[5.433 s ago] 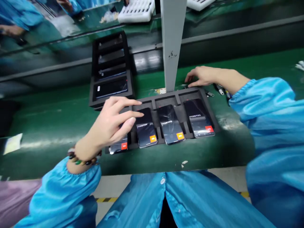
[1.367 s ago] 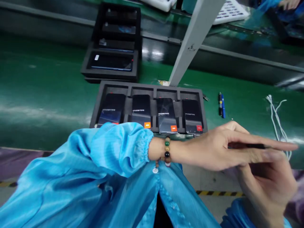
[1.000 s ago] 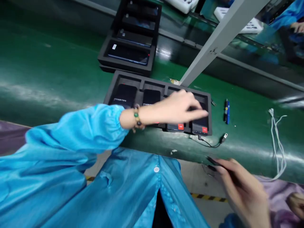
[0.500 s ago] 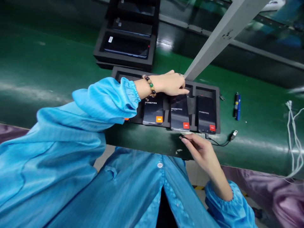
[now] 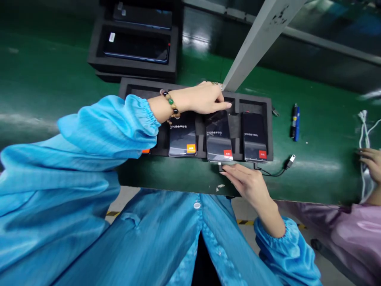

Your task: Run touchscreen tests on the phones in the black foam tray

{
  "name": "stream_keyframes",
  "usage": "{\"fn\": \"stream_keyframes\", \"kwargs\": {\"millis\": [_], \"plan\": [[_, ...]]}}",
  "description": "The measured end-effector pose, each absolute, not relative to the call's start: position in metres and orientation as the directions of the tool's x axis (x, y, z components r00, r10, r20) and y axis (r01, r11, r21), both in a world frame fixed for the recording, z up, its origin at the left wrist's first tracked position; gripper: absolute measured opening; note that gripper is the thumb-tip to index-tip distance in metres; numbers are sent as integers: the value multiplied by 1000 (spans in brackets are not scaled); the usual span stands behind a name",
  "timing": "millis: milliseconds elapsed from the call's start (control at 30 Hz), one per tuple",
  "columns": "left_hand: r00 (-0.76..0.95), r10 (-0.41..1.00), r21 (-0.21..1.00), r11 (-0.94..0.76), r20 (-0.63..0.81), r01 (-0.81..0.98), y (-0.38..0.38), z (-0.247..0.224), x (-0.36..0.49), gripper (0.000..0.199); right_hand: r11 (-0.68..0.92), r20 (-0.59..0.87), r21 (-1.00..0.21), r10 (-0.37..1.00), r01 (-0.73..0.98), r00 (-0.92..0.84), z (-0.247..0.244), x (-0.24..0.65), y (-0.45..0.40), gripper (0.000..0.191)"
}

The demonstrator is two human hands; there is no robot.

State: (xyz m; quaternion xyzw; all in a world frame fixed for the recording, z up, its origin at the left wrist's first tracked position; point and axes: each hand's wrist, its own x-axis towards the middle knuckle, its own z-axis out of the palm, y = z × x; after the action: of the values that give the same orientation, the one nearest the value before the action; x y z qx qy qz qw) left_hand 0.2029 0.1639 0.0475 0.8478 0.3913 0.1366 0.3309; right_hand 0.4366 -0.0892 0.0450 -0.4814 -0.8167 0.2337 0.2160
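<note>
My left hand (image 5: 206, 98) reaches across a black foam tray (image 5: 270, 131) and grips the far end of a smartphone (image 5: 218, 139), its fingers curled and partly hidden. The phone's dark screen shows white text and a red label. My right hand (image 5: 251, 182) pinches a small black cable plug (image 5: 220, 167) whose light metal tip points at the phone's near edge, a slight gap apart. To the right, another smartphone (image 5: 255, 137) lies in the tray with a short adapter cable (image 5: 272, 174) plugged into its near end. A smartphone with an orange label (image 5: 183, 139) lies left.
Stacked foam trays (image 5: 133, 65) holding more phones stand at the back left. A grey post (image 5: 253, 43) rises behind the tray. Pens (image 5: 295, 122) and a white cable (image 5: 363, 139) lie to the right. Another person's hand (image 5: 372, 163) is at the right edge.
My right hand has brought the plug closer to the phone's near edge, its metal tip now showing. Another person's hand has come in at the right. The view has shifted somewhat.
</note>
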Motion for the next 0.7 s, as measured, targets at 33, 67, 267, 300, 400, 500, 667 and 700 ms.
{"fn": "stream_keyframes", "kwargs": {"millis": [33, 67, 267, 300, 400, 500, 667, 700], "plan": [[686, 726, 654, -495, -51, 572, 164, 49, 203, 53, 432, 130, -584, 885, 687, -446, 46, 437, -90, 23], [709, 702, 643, -510, -74, 572, 164, 50, 203, 54, 440, 135, -577, 882, 688, -451, 46, 438, -90, 23], [710, 698, 628, -511, -96, 587, 162, 54, 203, 57, 450, 119, -576, 872, 682, -475, 46, 439, -86, 23], [711, 697, 623, -515, -94, 588, 162, 54, 202, 57, 448, 120, -581, 873, 679, -473, 46, 439, -86, 22], [710, 698, 626, -512, -96, 588, 162, 54, 202, 59, 464, 154, -577, 870, 673, -467, 44, 440, -85, 21], [711, 695, 628, -507, -107, 590, 162, 53, 201, 59, 477, 188, -561, 869, 676, -458, 42, 441, -84, 19], [747, 658, 607, -554, -100, 570, 165, 54, 201, 61, 425, 140, -610, 889, 669, -437, 43, 437, -84, 19], [752, 652, 599, -564, -98, 568, 165, 54, 201, 62, 392, 111, -634, 900, 667, -422, 44, 436, -85, 20]]}}
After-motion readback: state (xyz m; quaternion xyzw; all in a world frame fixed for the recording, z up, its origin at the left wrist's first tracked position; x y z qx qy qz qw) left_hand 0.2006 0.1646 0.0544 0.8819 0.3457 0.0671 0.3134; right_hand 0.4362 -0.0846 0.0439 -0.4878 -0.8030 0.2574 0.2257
